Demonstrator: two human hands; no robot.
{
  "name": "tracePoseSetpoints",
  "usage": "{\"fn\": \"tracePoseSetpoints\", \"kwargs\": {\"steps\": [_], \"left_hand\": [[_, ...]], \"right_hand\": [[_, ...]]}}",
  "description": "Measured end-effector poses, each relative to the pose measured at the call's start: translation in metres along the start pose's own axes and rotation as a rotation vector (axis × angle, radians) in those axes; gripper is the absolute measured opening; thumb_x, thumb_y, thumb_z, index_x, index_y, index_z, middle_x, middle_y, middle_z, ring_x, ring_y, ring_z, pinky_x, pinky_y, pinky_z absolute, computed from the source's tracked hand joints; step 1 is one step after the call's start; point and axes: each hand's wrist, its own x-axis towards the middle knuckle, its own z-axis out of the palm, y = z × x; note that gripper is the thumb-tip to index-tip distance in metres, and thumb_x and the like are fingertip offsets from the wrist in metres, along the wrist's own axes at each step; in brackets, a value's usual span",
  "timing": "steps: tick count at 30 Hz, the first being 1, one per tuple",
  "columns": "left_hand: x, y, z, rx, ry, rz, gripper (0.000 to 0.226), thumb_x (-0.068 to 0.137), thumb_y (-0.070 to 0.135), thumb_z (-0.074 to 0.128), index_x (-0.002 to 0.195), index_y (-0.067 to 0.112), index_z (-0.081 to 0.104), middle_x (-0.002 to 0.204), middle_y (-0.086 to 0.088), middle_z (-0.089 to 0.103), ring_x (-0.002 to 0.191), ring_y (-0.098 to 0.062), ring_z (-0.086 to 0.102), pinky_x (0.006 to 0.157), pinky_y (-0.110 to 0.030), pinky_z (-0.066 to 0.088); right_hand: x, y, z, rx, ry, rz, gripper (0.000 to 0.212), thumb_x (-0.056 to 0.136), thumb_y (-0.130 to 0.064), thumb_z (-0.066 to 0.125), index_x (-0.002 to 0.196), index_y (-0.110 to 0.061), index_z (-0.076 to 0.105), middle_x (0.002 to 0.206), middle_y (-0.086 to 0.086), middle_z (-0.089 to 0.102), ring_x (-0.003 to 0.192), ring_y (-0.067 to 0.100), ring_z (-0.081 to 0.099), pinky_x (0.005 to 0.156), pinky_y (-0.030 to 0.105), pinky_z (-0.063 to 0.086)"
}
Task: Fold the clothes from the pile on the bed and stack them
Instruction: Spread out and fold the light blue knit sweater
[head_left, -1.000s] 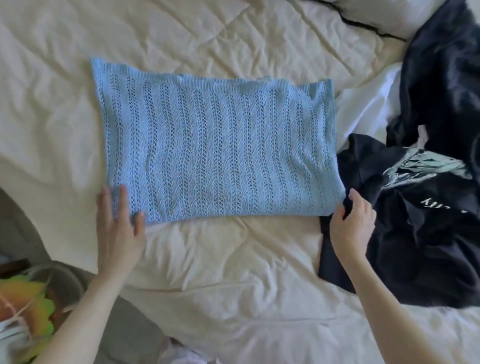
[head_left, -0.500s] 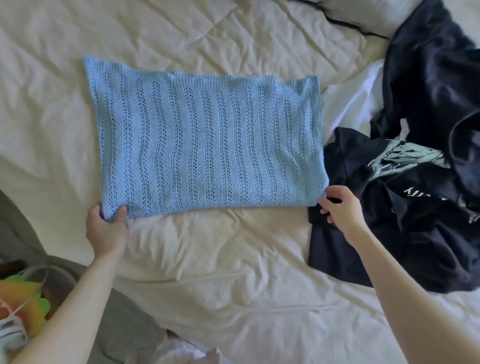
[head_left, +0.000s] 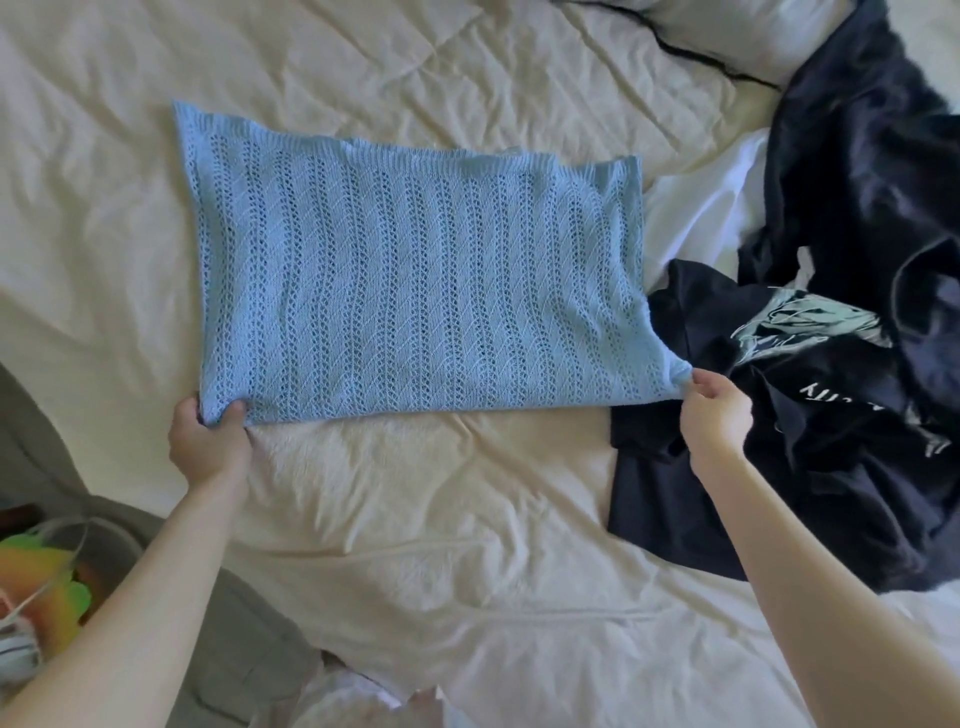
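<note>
On the bed (head_left: 415, 519), the blue knit garment (head_left: 415, 280) lies flat; left hand (head_left: 208, 441) and right hand (head_left: 714, 415) each pinch a near corner, fingertips hidden in fabric. Dark clothes (head_left: 831, 415) run off the right edge.

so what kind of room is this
Most likely a bedroom: the cream quilted bedspread fills the view, a white pillow lies at the top, and a pale blue knitted top lies flat beside a pile of dark clothes.

A home bedroom: cream quilted bed (head_left: 467, 519), pillow (head_left: 727, 31), strewn clothes (head_left: 857, 364).
</note>
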Motion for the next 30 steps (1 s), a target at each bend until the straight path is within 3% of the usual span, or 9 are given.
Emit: {"fn": "tracePoseSetpoints", "kwargs": {"steps": [2, 5, 8, 11, 14, 17, 20, 25, 30], "left_hand": [[0.002, 0.001, -0.003, -0.073, -0.031, -0.058, 0.029, 0.088, 0.012, 0.061, 0.115, 0.006, 0.058, 0.106, -0.012, 0.062, 0.083, -0.027, 0.062, 0.079, -0.04, 0.055], [0.002, -0.001, -0.007, -0.196, -0.088, -0.115, 0.026, 0.089, 0.016, 0.062, 0.111, 0.003, 0.059, 0.091, -0.004, 0.059, 0.069, -0.016, 0.054, 0.066, -0.029, 0.049], [-0.004, -0.002, -0.011, -0.171, -0.107, -0.094, 0.029, 0.088, 0.03, 0.064, 0.1, 0.003, 0.062, 0.09, -0.01, 0.06, 0.081, -0.02, 0.055, 0.073, -0.032, 0.045], [-0.005, 0.002, -0.015, -0.208, -0.13, -0.186, 0.025, 0.087, 0.032, 0.066, 0.092, 0.008, 0.061, 0.067, -0.006, 0.057, 0.059, -0.013, 0.052, 0.06, -0.024, 0.041], [-0.005, 0.011, -0.019, -0.359, -0.136, -0.346, 0.015, 0.087, 0.018, 0.067, 0.081, 0.008, 0.058, 0.038, 0.005, 0.049, 0.031, -0.005, 0.036, 0.038, -0.019, 0.03], [-0.01, 0.024, -0.026, -0.518, -0.122, -0.409, 0.018, 0.089, 0.012, 0.064, 0.076, 0.009, 0.052, 0.062, -0.003, 0.059, 0.052, -0.009, 0.054, 0.056, -0.021, 0.045], [-0.008, 0.042, -0.041, -0.632, -0.138, -0.342, 0.01, 0.095, 0.012, 0.054, 0.085, 0.012, 0.053, 0.09, -0.005, 0.061, 0.079, -0.014, 0.062, 0.082, -0.032, 0.052], [0.01, 0.082, -0.072, -0.638, -0.081, -0.077, 0.01, 0.097, 0.01, 0.05, 0.089, 0.015, 0.054, 0.093, -0.002, 0.063, 0.08, -0.012, 0.064, 0.075, -0.029, 0.055], [-0.006, 0.094, -0.066, -0.602, -0.114, -0.027, 0.013, 0.094, 0.007, 0.053, 0.107, 0.006, 0.051, 0.102, -0.007, 0.062, 0.092, -0.016, 0.064, 0.082, -0.03, 0.055]], "right_hand": [[-0.016, -0.008, 0.005, -0.132, 0.106, -0.187, 0.035, 0.093, -0.006, 0.042, 0.124, -0.009, 0.058, 0.124, 0.013, 0.054, 0.111, 0.03, 0.049, 0.089, 0.033, 0.037], [-0.05, -0.016, 0.017, -0.327, 0.115, -0.658, 0.036, 0.088, -0.003, 0.052, 0.123, -0.004, 0.058, 0.129, 0.016, 0.053, 0.12, 0.036, 0.046, 0.097, 0.043, 0.034], [-0.085, -0.018, 0.041, -0.453, -0.06, -0.983, 0.038, 0.088, -0.007, 0.06, 0.126, -0.003, 0.058, 0.134, 0.021, 0.052, 0.127, 0.039, 0.046, 0.106, 0.056, 0.032], [-0.119, -0.023, 0.073, -0.556, -0.303, -1.122, 0.047, 0.092, -0.019, 0.057, 0.138, -0.009, 0.048, 0.146, 0.017, 0.04, 0.137, 0.038, 0.032, 0.112, 0.06, 0.016], [-0.142, -0.027, 0.103, -0.628, -0.407, -1.18, 0.053, 0.093, -0.027, 0.057, 0.142, -0.013, 0.042, 0.151, 0.013, 0.033, 0.14, 0.036, 0.027, 0.111, 0.059, 0.008], [-0.147, -0.027, 0.121, -0.772, -0.479, -1.126, 0.058, 0.099, -0.038, 0.041, 0.15, -0.021, 0.02, 0.159, 0.005, 0.007, 0.146, 0.029, 0.002, 0.111, 0.051, -0.014], [-0.149, -0.027, 0.129, -0.873, -0.477, -1.099, 0.06, 0.1, -0.042, 0.029, 0.152, -0.024, 0.005, 0.159, 0.0, -0.006, 0.146, 0.023, -0.011, 0.111, 0.051, -0.018], [-0.176, -0.04, 0.139, -0.731, -0.466, -1.127, 0.059, 0.1, -0.039, 0.034, 0.152, -0.023, 0.01, 0.159, 0.0, -0.001, 0.141, 0.019, -0.017, 0.112, 0.052, -0.017], [-0.18, -0.045, 0.148, -0.729, -0.592, -1.043, 0.058, 0.101, -0.037, 0.032, 0.152, -0.024, 0.009, 0.16, 0.0, -0.005, 0.147, 0.021, -0.007, 0.116, 0.045, -0.009]]}}
